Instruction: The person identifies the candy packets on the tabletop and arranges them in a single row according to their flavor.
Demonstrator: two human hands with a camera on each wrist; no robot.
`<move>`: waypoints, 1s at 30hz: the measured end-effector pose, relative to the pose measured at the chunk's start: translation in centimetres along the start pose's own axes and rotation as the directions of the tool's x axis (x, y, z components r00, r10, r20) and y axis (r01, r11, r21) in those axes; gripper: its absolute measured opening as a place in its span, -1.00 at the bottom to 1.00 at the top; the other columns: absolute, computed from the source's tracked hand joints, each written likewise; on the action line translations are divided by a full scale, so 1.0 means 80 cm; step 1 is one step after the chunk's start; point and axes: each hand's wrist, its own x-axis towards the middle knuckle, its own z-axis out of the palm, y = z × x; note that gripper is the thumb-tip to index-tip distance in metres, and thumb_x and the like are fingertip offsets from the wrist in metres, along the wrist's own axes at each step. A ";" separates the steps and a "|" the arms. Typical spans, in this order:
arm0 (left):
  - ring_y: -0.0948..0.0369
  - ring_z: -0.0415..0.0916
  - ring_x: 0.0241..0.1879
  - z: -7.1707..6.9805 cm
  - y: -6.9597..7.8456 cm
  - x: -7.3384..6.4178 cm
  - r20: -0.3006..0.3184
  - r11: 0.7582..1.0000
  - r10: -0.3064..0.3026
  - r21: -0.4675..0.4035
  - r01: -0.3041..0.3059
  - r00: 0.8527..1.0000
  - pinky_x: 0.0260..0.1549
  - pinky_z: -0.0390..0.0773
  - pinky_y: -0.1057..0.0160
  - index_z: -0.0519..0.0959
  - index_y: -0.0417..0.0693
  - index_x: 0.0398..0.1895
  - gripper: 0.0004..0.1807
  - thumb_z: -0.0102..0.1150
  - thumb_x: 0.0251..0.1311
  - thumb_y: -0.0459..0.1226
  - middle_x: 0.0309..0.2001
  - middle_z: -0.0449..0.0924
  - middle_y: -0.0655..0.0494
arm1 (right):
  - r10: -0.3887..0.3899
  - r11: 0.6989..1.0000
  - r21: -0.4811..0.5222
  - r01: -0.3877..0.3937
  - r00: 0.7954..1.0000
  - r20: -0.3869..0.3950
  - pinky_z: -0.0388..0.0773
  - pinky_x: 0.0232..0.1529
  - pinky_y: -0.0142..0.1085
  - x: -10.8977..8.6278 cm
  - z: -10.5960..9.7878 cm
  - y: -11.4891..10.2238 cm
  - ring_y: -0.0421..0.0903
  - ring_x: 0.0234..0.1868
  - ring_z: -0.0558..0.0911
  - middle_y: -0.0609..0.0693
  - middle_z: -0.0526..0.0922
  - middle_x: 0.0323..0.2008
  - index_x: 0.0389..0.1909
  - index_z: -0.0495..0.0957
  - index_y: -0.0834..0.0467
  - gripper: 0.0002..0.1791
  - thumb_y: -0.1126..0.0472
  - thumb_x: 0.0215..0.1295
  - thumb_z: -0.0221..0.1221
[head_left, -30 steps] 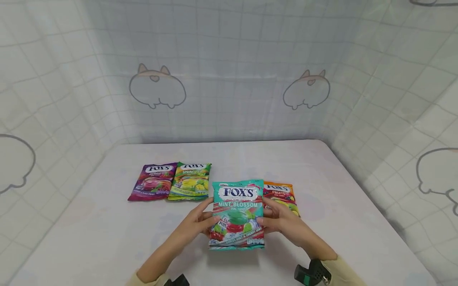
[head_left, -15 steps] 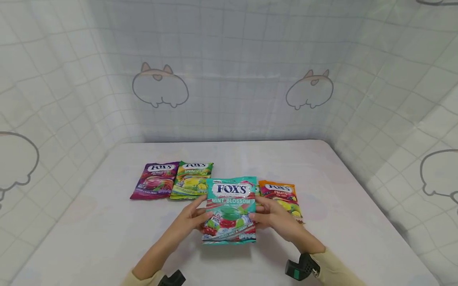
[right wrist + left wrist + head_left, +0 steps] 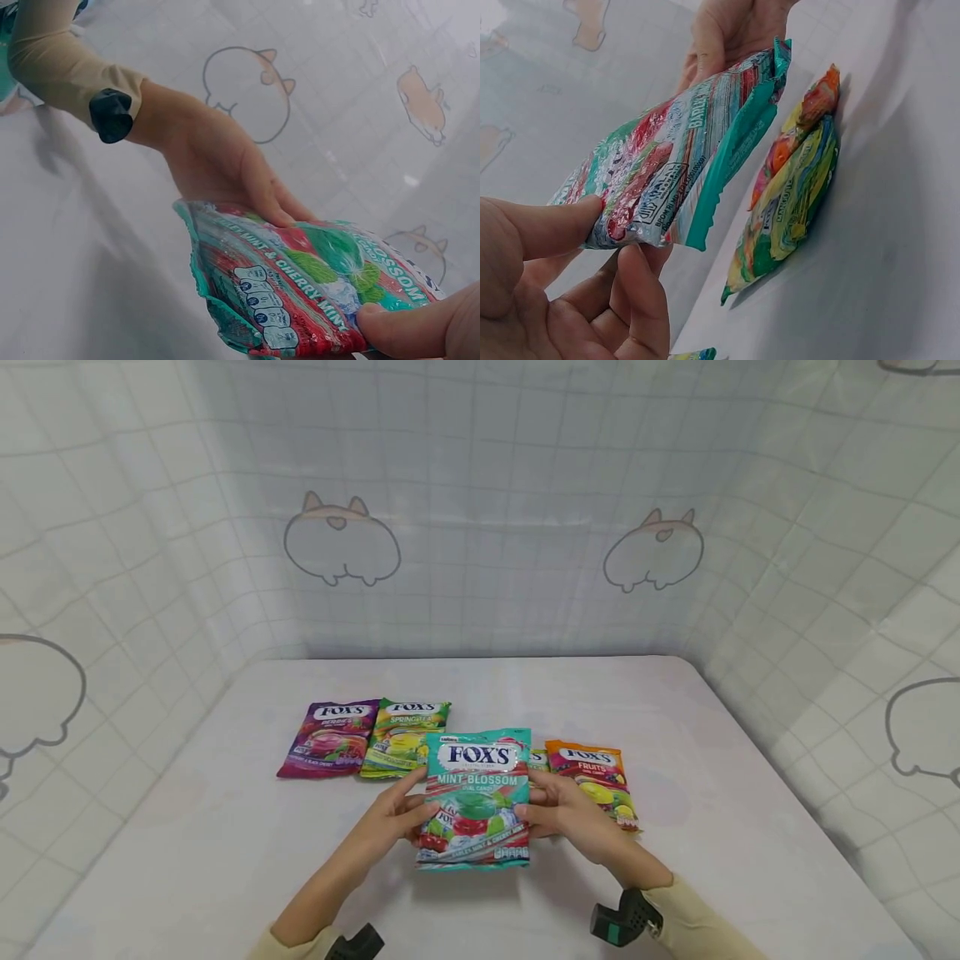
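Observation:
A teal candy bag marked Fox's Mint Blossom (image 3: 474, 802) is held tilted up over the table, its printed front facing me. My left hand (image 3: 396, 817) grips its left edge, thumb on the front and fingers behind. On the other edge, my right hand (image 3: 564, 812) holds it the same way. In the left wrist view a gap separates the raised bag from a yellow-green candy bag (image 3: 799, 199) on the table. An orange-and-red Fruits candy bag (image 3: 596, 781) lies beside that one, behind my right hand. The teal bag hides most of the yellow-green one in the head view.
Farther back on the left lie a purple Berries candy bag (image 3: 330, 742) and a green-yellow Spring Tea candy bag (image 3: 405, 739), side by side and touching. The white table (image 3: 187, 852) is enclosed by grid-patterned curtains (image 3: 487, 585) at the back and sides.
Both hands have carried the teal bag slightly left and a little up. More of the orange bag shows, and a sliver of the yellow-green bag has come into sight. The grip looks unchanged.

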 end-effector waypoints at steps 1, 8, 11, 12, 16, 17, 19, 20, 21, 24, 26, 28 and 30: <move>0.10 0.57 -0.25 -0.001 0.000 0.000 -0.004 1.000 -0.002 0.000 0.002 1.000 -0.25 0.54 0.23 0.02 -0.14 0.51 -0.22 0.11 0.35 -0.08 0.18 0.46 -0.26 | -0.001 1.000 0.003 0.001 1.000 0.001 0.62 -0.12 -0.12 0.000 0.001 0.000 0.05 -0.02 0.65 0.12 0.65 -0.01 0.43 0.23 0.14 -0.31 0.18 0.32 0.22; 0.09 0.56 -0.22 -0.008 -0.001 -0.006 -0.033 1.000 -0.012 0.014 0.013 0.999 -0.23 0.53 0.22 0.01 -0.15 0.51 -0.20 0.11 0.35 -0.07 0.23 0.41 -0.30 | -0.010 1.000 0.027 0.009 1.000 0.021 0.61 -0.10 -0.12 0.007 0.008 0.000 0.05 0.00 0.64 0.15 0.64 0.02 0.45 0.15 0.20 -0.28 0.22 0.33 0.20; 0.07 0.57 -0.22 -0.013 -0.002 -0.009 -0.061 0.999 -0.019 0.026 0.021 0.998 -0.21 0.53 0.22 0.01 -0.15 0.51 -0.21 0.11 0.35 -0.07 0.23 0.40 -0.31 | -0.014 0.999 0.048 0.012 0.999 0.046 0.60 -0.09 -0.11 0.014 0.012 -0.001 0.07 0.01 0.63 0.14 0.63 0.03 0.45 0.18 0.16 -0.31 0.22 0.34 0.20; 0.07 0.57 -0.21 -0.014 -0.002 -0.010 -0.069 0.999 -0.021 0.029 0.023 0.997 -0.21 0.53 0.22 0.02 -0.14 0.51 -0.21 0.11 0.35 -0.08 0.23 0.39 -0.31 | -0.014 0.998 0.055 0.011 0.998 0.055 0.60 -0.08 -0.10 0.017 0.013 -0.001 0.08 0.01 0.63 0.14 0.63 0.04 0.45 0.19 0.14 -0.32 0.22 0.34 0.19; 0.08 0.57 -0.20 -0.022 -0.004 -0.012 -0.100 0.999 -0.032 0.029 0.035 0.994 -0.21 0.53 0.23 0.03 -0.11 0.51 -0.22 0.11 0.35 -0.09 0.23 0.41 -0.29 | -0.002 0.998 0.069 -0.003 0.998 0.068 0.60 -0.07 -0.11 0.028 0.019 -0.001 0.08 0.01 0.63 0.12 0.62 0.05 0.44 0.22 0.10 -0.33 0.20 0.34 0.20; 0.07 0.57 -0.21 -0.024 -0.004 -0.012 -0.107 0.999 -0.034 0.024 0.037 0.994 -0.21 0.54 0.22 0.04 -0.10 0.51 -0.23 0.12 0.35 -0.10 0.23 0.41 -0.29 | 0.003 0.998 0.067 -0.007 0.998 0.066 0.60 -0.07 -0.11 0.031 0.020 -0.001 0.08 0.01 0.63 0.12 0.62 0.04 0.44 0.22 0.10 -0.32 0.20 0.34 0.20; 0.07 0.57 -0.21 -0.028 -0.005 -0.013 -0.122 0.999 -0.036 0.023 0.040 0.992 -0.21 0.54 0.23 0.04 -0.09 0.51 -0.23 0.12 0.35 -0.10 0.22 0.42 -0.28 | 0.010 0.997 0.070 -0.015 0.998 0.069 0.59 -0.06 -0.12 0.036 0.023 -0.001 0.07 0.02 0.63 0.12 0.62 0.05 0.45 0.20 0.12 -0.31 0.19 0.34 0.20; 0.08 0.58 -0.21 -0.030 -0.006 -0.013 -0.128 0.999 -0.035 0.026 0.038 0.991 -0.22 0.54 0.23 0.04 -0.09 0.51 -0.23 0.12 0.35 -0.11 0.22 0.42 -0.28 | 0.013 0.997 0.076 -0.018 0.997 0.073 0.59 -0.05 -0.12 0.039 0.025 -0.002 0.07 0.03 0.62 0.12 0.61 0.06 0.45 0.19 0.12 -0.31 0.19 0.34 0.20; 0.08 0.58 -0.22 -0.032 -0.007 -0.013 -0.134 0.999 -0.035 0.027 0.039 0.990 -0.22 0.54 0.23 0.04 -0.09 0.51 -0.23 0.12 0.34 -0.11 0.22 0.42 -0.28 | 0.014 0.997 0.081 -0.020 0.997 0.078 0.59 -0.04 -0.11 0.041 0.026 -0.002 0.07 0.04 0.61 0.12 0.60 0.07 0.46 0.17 0.13 -0.30 0.20 0.34 0.20; 0.08 0.60 -0.23 -0.039 -0.009 -0.015 -0.131 0.999 -0.021 0.028 0.025 0.991 -0.24 0.55 0.22 0.03 -0.11 0.51 -0.23 0.12 0.35 -0.12 0.20 0.44 -0.29 | 0.009 0.996 0.089 -0.017 0.996 0.092 0.58 -0.04 -0.10 0.048 0.031 -0.003 0.08 0.06 0.60 0.15 0.59 0.08 0.46 0.14 0.17 -0.30 0.24 0.36 0.17; 0.07 0.60 -0.25 -0.045 -0.010 -0.016 -0.129 0.999 -0.010 0.040 0.015 0.992 -0.25 0.56 0.22 0.04 -0.12 0.50 -0.25 0.11 0.36 -0.12 0.17 0.47 -0.28 | 0.012 0.995 0.096 -0.022 0.995 0.102 0.59 -0.04 -0.10 0.054 0.034 -0.004 0.08 0.05 0.60 0.17 0.58 0.09 0.46 0.14 0.18 -0.31 0.26 0.36 0.17; 0.07 0.59 -0.27 -0.052 -0.010 -0.019 -0.151 0.998 -0.005 0.067 0.015 0.989 -0.24 0.56 0.20 0.09 -0.11 0.48 -0.28 0.11 0.35 -0.10 0.12 0.52 -0.24 | 0.018 0.994 0.101 -0.028 0.994 0.106 0.60 -0.06 -0.10 0.061 0.039 -0.006 0.09 0.03 0.62 0.17 0.58 0.10 0.45 0.16 0.21 -0.30 0.25 0.34 0.19; 0.07 0.59 -0.24 -0.061 -0.010 -0.023 -0.191 0.994 -0.004 0.105 0.025 0.982 -0.19 0.57 0.17 0.15 -0.08 0.45 -0.33 0.10 0.36 -0.08 0.08 0.56 -0.21 | 0.029 0.993 0.111 -0.042 0.993 0.117 0.60 -0.07 -0.10 0.070 0.047 -0.009 0.08 0.02 0.63 0.15 0.59 0.10 0.43 0.18 0.22 -0.30 0.24 0.32 0.21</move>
